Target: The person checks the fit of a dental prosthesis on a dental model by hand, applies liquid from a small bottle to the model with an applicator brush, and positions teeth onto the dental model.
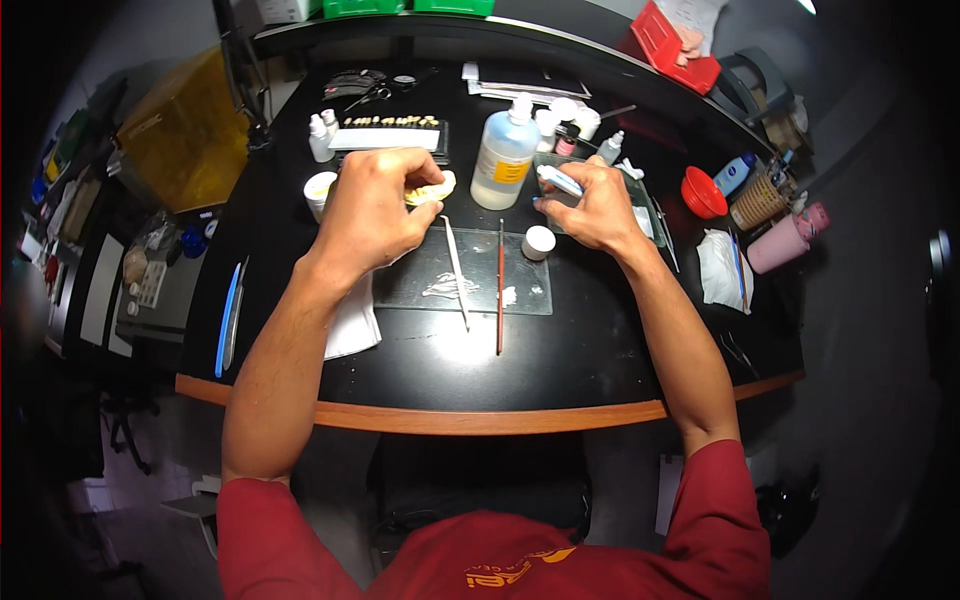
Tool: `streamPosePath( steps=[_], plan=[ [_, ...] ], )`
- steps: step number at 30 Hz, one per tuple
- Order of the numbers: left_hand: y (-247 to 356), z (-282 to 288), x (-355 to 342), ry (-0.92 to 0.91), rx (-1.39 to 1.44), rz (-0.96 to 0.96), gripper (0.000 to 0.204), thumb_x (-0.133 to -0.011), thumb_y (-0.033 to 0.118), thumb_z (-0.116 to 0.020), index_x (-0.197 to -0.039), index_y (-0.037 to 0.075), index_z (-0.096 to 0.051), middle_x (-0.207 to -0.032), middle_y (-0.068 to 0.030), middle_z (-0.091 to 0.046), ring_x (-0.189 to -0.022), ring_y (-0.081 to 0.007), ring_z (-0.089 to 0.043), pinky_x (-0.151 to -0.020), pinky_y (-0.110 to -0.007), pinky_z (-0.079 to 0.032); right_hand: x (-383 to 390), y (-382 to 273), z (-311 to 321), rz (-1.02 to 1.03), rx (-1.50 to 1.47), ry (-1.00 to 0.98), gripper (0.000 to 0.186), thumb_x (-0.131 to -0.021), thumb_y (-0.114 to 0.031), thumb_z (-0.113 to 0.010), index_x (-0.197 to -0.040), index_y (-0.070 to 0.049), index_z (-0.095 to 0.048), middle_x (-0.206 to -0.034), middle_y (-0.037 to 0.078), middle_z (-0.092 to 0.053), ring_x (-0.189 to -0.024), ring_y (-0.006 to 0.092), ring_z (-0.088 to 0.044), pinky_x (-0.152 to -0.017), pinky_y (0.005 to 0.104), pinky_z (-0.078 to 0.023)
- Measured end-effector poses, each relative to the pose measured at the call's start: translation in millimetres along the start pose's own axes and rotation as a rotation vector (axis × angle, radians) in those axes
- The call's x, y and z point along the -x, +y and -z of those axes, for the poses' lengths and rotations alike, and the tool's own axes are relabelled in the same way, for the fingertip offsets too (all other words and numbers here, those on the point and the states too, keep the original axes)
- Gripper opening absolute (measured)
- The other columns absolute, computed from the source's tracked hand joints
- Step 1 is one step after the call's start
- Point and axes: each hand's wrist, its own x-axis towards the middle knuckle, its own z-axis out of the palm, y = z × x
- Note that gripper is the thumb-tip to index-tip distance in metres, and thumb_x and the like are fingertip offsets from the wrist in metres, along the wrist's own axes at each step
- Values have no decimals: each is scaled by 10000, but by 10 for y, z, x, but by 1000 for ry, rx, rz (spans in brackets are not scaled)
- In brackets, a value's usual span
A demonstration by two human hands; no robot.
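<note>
Yellowish piece [447, 187] is pinched btwn thumb & fingertips of L hand [372, 205]; could be dropped if grip is slackened. White-blue tube [560, 180] is gripped in R hand [598, 207], thumb below; contents might be spilt if squeezed too hard. Lg bottle [503, 160], btwn hands, & white jar [538, 243], just left of R hand, could be knocked by a careless inward swing.

Red shirt [480, 548] bears yellow-orange lettering [556, 556]. Blue bottle [736, 176] carries white wording [739, 170]. Large clear bottle [504, 150] shows a yellow label [512, 172], print too small.
</note>
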Motion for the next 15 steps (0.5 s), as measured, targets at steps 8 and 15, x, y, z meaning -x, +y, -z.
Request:
streamPosePath(
  steps=[8,15],
  plan=[
    [-2,-17,25,-12,-61,78,184,-753,0,-803,-926,-40,-754,-854,-181,-768,-790,-275,-767,-741,-358,-599,-42,-124,-39,-169,147,-146,250,-769,-274,-874,-971,-129,-838,-930,207,-670,-967,355,-664,-893,476,-545],
    [-1,-69,58,-97,-19,119,165,-768,-5,-784,-931,-22,-768,-888,-186,-777,-846,-300,-772,-793,-385,-605,-41,-133,-82,-131,87,-99,186,-783,-180,-832,-957,-112,-830,-962,208,-688,-965,352,-684,-892,454,-547]
  ],
)
